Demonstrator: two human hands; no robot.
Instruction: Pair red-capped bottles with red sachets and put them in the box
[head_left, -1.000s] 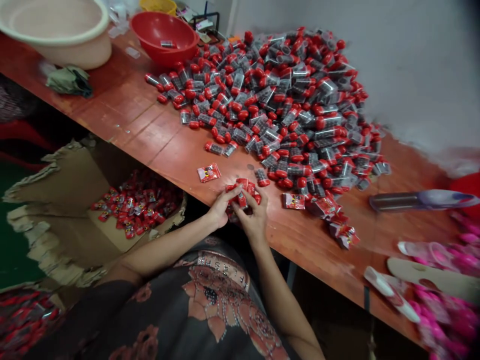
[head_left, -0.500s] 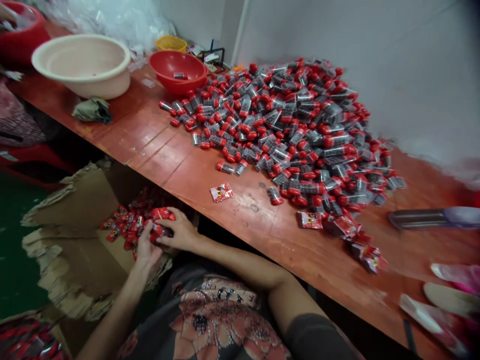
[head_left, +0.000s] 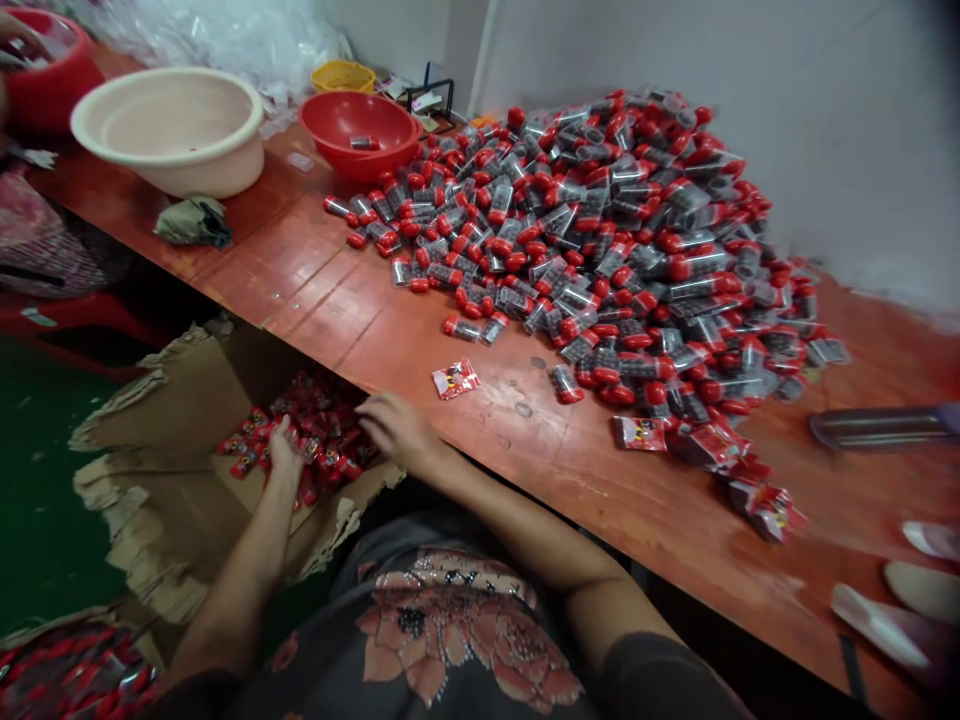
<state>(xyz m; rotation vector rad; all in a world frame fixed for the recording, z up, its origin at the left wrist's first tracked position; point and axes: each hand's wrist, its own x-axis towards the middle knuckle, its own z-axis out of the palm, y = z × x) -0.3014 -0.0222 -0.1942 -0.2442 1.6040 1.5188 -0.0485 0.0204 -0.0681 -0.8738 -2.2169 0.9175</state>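
Left hand: the left hand point(head_left: 285, 452) is reaching into the cardboard box point(head_left: 139, 510), fingers meeting the red packets point(head_left: 330, 462); can't tell if it's grasping one or just touching.
Right hand: the right hand point(head_left: 399, 432) is hovering over the box's bench side, palm down, fingers loosely spread; it's looking released, nothing showing in its grip.
Packets in box: heaping loosely at the end near the bench, printed red, partly hiding under the left hand.
Box: sitting below the bench point(head_left: 517, 455), flaps folding outward, edges torn ragged.
Second heap: more red items point(head_left: 75, 675) are lying at the lower left; too blurred to tell details.
Loose packet: one flat packet point(head_left: 455, 379) is lying alone on the bench, near the front edge.
Tube pile: clear tubes with red ends point(head_left: 577, 240) are heaping up toward the wall, dark contents showing through.
Pile's near side: another packet point(head_left: 640, 433) is lying just beside the tubes, crumpled packets point(head_left: 771, 508) trailing off to its right.
Far left: a cream basin point(head_left: 206, 172), a red bowl point(head_left: 349, 165) and a yellow basket point(head_left: 343, 76) are standing along the bench; one tube point(head_left: 365, 143) is lying in the bowl.
Cloth: a crumpled cloth point(head_left: 191, 221) is lying before the basin.
Co-worker: another person's hand point(head_left: 21, 40) is dipping into a red tub point(head_left: 56, 85).
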